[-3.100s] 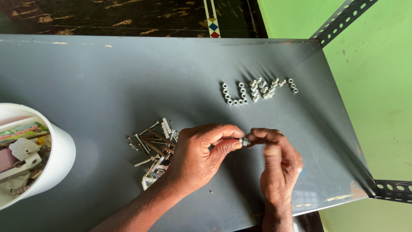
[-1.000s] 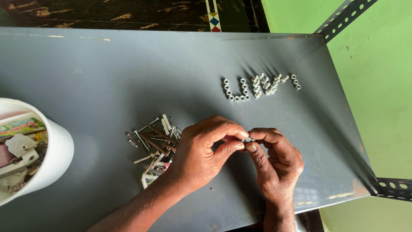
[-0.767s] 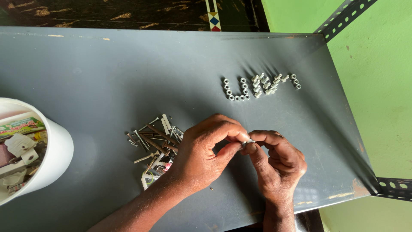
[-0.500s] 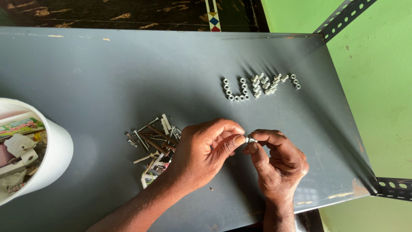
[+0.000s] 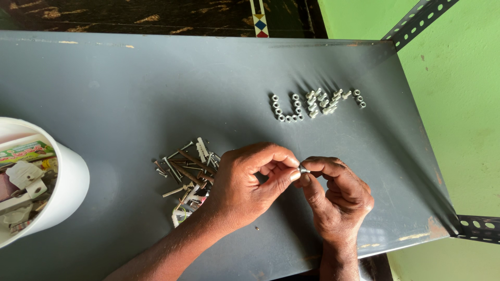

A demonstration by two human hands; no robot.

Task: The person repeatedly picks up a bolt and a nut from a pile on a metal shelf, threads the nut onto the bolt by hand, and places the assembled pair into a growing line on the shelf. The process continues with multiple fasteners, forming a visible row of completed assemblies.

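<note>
Left hand (image 5: 245,190) and right hand (image 5: 338,195) fingertips pinching small bolt (image 5: 302,168) together, above grey metal shelf (image 5: 130,88), screw pile (image 5: 185,169) just left, assembled bolts (image 5: 315,104) beyond.

Looks like a home workshop corner: I'm at a grey metal tabletop (image 5: 130,93) on slotted angle-iron framing (image 5: 416,18) against a green wall (image 5: 469,104). Loose screws (image 5: 187,166), rows of nuts (image 5: 312,104), and a white tub (image 5: 62,182) of odd parts.
</note>
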